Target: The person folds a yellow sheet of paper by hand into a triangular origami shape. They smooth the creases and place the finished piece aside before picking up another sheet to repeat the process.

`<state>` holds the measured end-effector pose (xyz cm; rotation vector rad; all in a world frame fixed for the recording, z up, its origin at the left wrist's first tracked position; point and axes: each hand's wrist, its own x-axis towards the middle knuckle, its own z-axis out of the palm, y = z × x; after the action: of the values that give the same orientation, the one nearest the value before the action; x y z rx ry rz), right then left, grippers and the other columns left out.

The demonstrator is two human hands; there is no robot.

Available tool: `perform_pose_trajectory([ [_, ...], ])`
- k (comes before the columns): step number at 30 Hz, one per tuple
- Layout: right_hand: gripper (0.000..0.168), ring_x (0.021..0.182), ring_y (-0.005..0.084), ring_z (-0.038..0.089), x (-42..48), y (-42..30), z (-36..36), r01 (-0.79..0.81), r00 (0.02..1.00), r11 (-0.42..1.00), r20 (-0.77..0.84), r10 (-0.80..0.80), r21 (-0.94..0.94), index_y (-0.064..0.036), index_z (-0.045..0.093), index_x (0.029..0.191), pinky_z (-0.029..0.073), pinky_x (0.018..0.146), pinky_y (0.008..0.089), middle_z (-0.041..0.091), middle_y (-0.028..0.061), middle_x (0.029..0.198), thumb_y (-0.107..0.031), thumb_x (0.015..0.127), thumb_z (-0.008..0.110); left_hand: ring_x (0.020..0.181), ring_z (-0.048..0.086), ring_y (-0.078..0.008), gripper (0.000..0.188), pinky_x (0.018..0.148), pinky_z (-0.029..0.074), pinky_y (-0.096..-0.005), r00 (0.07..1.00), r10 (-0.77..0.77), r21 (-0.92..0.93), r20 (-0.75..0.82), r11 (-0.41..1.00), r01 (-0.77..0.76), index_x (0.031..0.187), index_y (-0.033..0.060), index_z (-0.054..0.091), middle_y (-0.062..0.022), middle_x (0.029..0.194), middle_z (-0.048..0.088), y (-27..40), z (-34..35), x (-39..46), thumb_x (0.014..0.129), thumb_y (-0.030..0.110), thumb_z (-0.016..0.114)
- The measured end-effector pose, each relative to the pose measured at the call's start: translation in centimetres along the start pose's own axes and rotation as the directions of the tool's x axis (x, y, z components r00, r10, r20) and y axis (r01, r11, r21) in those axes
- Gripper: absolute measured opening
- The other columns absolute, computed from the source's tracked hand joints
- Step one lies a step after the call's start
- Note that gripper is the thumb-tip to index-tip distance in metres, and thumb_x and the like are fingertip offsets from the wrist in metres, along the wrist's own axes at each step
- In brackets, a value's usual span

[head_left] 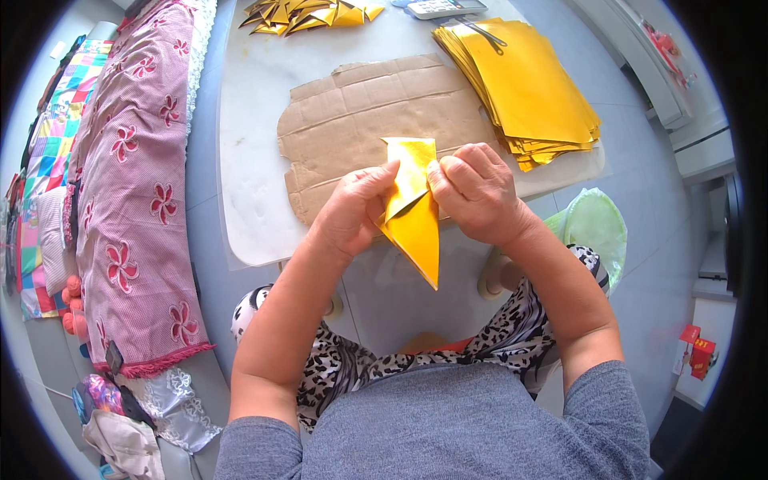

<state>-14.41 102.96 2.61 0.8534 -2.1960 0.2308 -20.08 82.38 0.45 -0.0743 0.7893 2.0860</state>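
A partly folded sheet of gold foil paper [414, 210] is held up between my two hands, over the near edge of the cardboard. It has a squared top and tapers to a point towards me, with a slanted flap across its middle. My left hand [360, 204] pinches its left edge, thumb on the front and fingers hidden behind. On the opposite edge my right hand [474, 192] grips with the thumb and curled fingers. Beneath them lies a flat piece of creased brown cardboard [354, 126] on the white table [252, 198].
A stack of gold foil sheets [528, 84] lies at the table's right, with a dark slim tool [489, 37] on top. Folded gold pieces [306, 15] are heaped at the far left, near a keypad device [447, 7]. A green-lined bin [594, 234] stands right; a pink-covered sofa [135, 180] runs left.
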Motion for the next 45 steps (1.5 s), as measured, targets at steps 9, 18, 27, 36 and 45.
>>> perform_pose_trajectory([
  [9, 0.022, 0.078, 0.0193, 0.059, -0.1, -0.6, 0.9, 0.033, 0.999, 0.999, -0.01, -0.033, -0.038, -0.005, 0.063, 0.089, 0.051, 0.07, 0.0315, 0.056, 0.0034, 0.083, -0.011, 0.07, 0.069, 0.086, 0.07, -0.0199, 0.021, 0.08, 0.058, -0.0333, 0.999, -0.019, 0.2, -0.043, 0.979, 0.027, 0.107, -0.0019, 0.065, -0.0104, 0.099, 0.07, -0.2, 1.1, -0.5, 0.087, 0.005, 0.069],
  [18, 0.01, 0.074, 0.0236, 0.06, 0.0, -1.7, 1.3, -0.564, 0.799, 0.71, 0.063, 0.598, 0.422, -0.001, 0.066, 0.098, 0.051, 0.068, 0.0306, 0.061, 0.0083, 0.083, -0.008, 0.092, 0.062, 0.089, 0.069, -0.0175, 0.024, 0.083, 0.057, -0.0339, 0.999, 0.048, 0.21, -0.018, 0.977, -0.043, 0.108, 0.0038, 0.067, -0.0063, 0.099, 0.07, -0.2, 0.3, -0.7, 0.085, 0.004, 0.072],
  [27, 0.022, 0.076, 0.0055, 0.055, -0.3, -0.7, 0.5, -0.676, 0.431, -0.372, 0.75, 0.501, 0.636, -0.003, 0.066, 0.098, 0.049, 0.069, 0.0236, 0.062, -0.0012, 0.084, -0.024, 0.101, 0.06, 0.092, 0.068, -0.0169, 0.025, 0.083, 0.056, -0.0328, 0.993, 0.115, 0.283, -0.036, 0.954, -0.1, 0.111, 0.0016, 0.067, -0.007, 0.103, 0.07, -0.4, 0.6, -0.4, 0.087, 0.008, 0.072],
  [36, 0.017, 0.074, 0.0046, 0.056, 0.1, -1.1, 0.4, -0.75, 0.46, -0.187, 0.704, 0.541, 0.634, 0.0, 0.066, 0.099, 0.049, 0.068, 0.0207, 0.064, -0.0003, 0.084, -0.017, 0.097, 0.065, 0.094, 0.068, -0.0176, 0.025, 0.083, 0.056, -0.0324, 0.984, 0.177, 0.423, -0.002, 0.892, -0.16, 0.114, 0.0005, 0.066, -0.0087, 0.105, 0.07, -0.7, 0.5, -0.3, 0.091, 0.008, 0.069],
  [45, 0.013, 0.07, 0.0037, 0.056, 0.0, -1.2, 0.3, -0.774, 0.462, -0.118, 0.682, 0.567, 0.622, 0.0, 0.066, 0.095, 0.049, 0.064, 0.0195, 0.063, -0.0009, 0.08, -0.013, 0.097, 0.065, 0.092, 0.068, -0.016, 0.024, 0.081, 0.056, -0.0307, 0.987, 0.163, 0.319, -0.011, 0.936, -0.151, 0.113, -0.0001, 0.064, -0.0079, 0.104, 0.07, -0.6, 1.3, -0.6, 0.091, 0.01, 0.07],
])
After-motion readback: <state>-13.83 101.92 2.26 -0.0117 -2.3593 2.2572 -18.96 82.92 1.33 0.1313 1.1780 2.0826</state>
